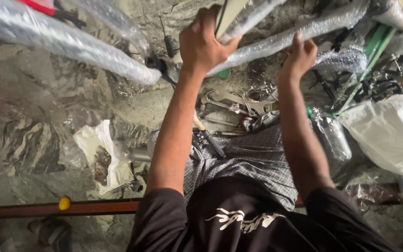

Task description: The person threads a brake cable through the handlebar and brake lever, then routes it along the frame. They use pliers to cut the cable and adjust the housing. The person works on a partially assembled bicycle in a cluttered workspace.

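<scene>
the floor point(28, 140) is veined grey marble; a checked grey cloth point(252, 154), clear bubble wrap point(280, 39) and a yellow ball point(64, 203) are seen.

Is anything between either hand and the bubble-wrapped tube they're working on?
Nothing visible. The left hand grips the bubble-wrapped tube directly, fingers curled over it; the right hand presses on the wrap further along. Only the wrap covers what is inside.
</scene>
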